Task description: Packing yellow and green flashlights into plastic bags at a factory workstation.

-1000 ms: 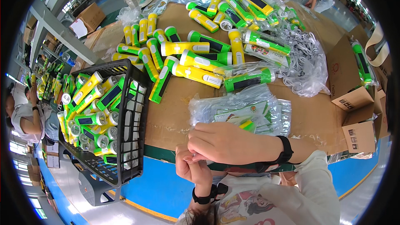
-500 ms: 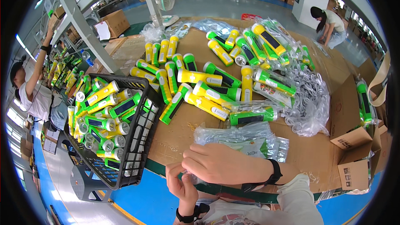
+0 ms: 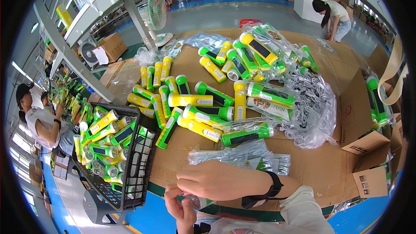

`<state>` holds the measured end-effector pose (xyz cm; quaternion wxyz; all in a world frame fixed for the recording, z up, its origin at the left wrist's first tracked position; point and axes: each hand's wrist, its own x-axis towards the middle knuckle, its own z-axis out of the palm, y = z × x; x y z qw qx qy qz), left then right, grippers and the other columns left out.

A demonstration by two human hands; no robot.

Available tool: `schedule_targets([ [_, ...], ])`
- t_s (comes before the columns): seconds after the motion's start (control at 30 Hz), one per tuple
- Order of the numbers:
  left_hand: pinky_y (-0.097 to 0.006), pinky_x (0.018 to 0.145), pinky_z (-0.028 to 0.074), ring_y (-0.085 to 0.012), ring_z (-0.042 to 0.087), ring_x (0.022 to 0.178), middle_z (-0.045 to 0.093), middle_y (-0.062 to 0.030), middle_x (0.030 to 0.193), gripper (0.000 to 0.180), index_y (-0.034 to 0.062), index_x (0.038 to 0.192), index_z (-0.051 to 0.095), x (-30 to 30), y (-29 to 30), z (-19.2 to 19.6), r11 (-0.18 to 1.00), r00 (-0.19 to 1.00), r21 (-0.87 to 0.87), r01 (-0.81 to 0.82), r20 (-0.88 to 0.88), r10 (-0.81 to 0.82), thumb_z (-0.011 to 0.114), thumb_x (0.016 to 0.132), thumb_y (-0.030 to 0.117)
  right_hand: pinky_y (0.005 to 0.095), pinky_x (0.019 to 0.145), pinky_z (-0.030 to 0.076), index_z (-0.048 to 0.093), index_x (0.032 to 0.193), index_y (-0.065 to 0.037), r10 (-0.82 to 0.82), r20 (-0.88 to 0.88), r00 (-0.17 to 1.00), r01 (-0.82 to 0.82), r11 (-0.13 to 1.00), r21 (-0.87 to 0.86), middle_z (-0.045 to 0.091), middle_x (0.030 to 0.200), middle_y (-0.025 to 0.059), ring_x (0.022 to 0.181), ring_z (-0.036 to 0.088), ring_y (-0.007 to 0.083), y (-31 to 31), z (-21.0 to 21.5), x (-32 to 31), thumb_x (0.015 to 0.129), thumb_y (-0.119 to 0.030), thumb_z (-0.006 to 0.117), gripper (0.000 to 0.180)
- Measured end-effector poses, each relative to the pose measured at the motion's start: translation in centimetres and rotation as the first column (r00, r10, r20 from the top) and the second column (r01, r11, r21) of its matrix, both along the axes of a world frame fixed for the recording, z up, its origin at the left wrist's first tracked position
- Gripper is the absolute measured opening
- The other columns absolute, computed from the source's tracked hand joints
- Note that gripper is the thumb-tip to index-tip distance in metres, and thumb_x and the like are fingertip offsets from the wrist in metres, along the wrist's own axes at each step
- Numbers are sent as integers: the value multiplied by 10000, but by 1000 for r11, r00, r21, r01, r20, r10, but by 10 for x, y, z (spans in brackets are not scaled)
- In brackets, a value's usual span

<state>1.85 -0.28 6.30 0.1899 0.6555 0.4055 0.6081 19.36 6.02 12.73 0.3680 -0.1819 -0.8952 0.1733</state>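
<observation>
Low in the middle, in front of the table edge, my right hand is curled palm down. My left hand touches its fingertips from the left, fingers bent in a pinch. Below my right hand shows the clear round end of a flashlight, apparently with clear plastic about it; most of it is hidden by my hands. Just beyond lies a stack of clear plastic bags with a green and white print. Past the stack, a bagged green flashlight lies among several loose yellow and green flashlights.
A black basket full of flashlights stands at the left. A bundle of white cords in plastic lies right of the flashlights. Open cardboard boxes stand at the right edge. Metal posts rise at far left; co-workers are at left and far right.
The flashlight's round end has come into sight beneath my right hand. My hands stay together. The whole view has shifted somewhat, and the co-worker at left has lowered a raised arm.
</observation>
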Motion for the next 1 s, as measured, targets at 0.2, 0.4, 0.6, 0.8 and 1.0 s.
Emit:
schedule_targets([
  [0.2, -306, 648, 382, -175, 500, 736, 562, -75, 800, 269, 14, 883, 521, -3, -4, -17, 998, 999, 53, 17, 49, -19, 630, 972, 243, 373, 613, 497, 501, 860, -17, 144, -86, 986, -152, 983, -103, 507, 850, 95, 790, 582, 272, -3, -1, 3, 846, -113, 588, 130],
  [0.4, -273, 677, 368, -129, 467, 751, 527, -57, 827, 339, 41, 853, 478, -6, -9, -34, 995, 973, -66, 78, 225, -61, 611, 989, 321, 384, 657, 520, 517, 871, -26, 189, 47, 981, -177, 966, -187, 562, 881, 101, 855, 606, 282, -6, -13, -1, 859, -101, 564, 89],
  [0.6, -274, 649, 320, -119, 375, 698, 437, -26, 796, 277, 74, 875, 429, -38, 10, -5, 978, 921, -46, -206, 328, 209, 546, 1017, 282, 435, 654, 493, 561, 855, 5, 87, 86, 992, -74, 986, -148, 597, 818, 135, 811, 633, 342, 1, -17, 0, 802, -100, 622, 132],
  [0.8, -278, 798, 446, -102, 498, 880, 493, -10, 955, 252, 43, 1016, 485, -116, 6, 12, 940, 718, -125, -317, 617, 324, 492, 1059, 292, 450, 677, 493, 543, 856, -28, -11, 147, 989, 15, 1000, -25, 595, 840, 134, 814, 627, 357, 7, -2, 22, 813, -101, 625, 118],
  [1.0, -240, 751, 409, -94, 479, 826, 538, -34, 951, 156, 46, 983, 516, -83, 8, 1, 924, 889, -122, -362, 252, 381, 467, 1053, 177, 410, 556, 449, 485, 1009, -83, -285, 1, 958, 276, 925, -263, 593, 785, 133, 673, 629, 325, 13, 23, 60, 1008, -172, 510, 92],
])
